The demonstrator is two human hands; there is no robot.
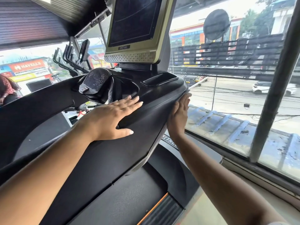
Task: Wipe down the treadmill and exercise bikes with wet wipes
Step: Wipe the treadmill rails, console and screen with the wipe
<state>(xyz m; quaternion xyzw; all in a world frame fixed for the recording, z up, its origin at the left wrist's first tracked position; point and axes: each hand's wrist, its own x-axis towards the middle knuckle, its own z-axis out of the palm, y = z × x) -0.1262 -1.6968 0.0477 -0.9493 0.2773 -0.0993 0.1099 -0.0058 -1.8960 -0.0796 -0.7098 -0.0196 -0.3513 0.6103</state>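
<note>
From the head view, I am on the treadmill (100, 168), working on its console (146, 101). My left hand (113, 117) lies flat on the console's top face, fingers straight and close together, thumb out to the side. It holds nothing and, I judge, only steadies me. My right hand (179, 116) is flat against the console's right flank, on the window (243, 114) side, fingers straight and pointing up toward the corner. It presses the wipe (189, 94) against the plastic rather than curling round it. Only a pale edge of the wipe shows past my fingertips at the corner; the rest is hidden under my palm, so I cannot tell how it is folded.

The step in hand, as I read it, is wiping the right side edge of the console. Above it, the screen (136, 21) shows smears, and the cup holder (97, 80) is speckled with spots, so I take those to be not yet done. The small tray (159, 79) sits just inside the corner I am on.

Next I would slide the wipe along the curved edge with the palm kept flat so it does not slip out, then bring it round onto the top face, lifting the left hand clear as I go. The tray's lip and the holder's recess call for fingertips, not the palm.

Further along on the left stand more machines (73, 57); whether they are the bikes I cannot tell. A person (6, 90) shows at the left edge.
</note>
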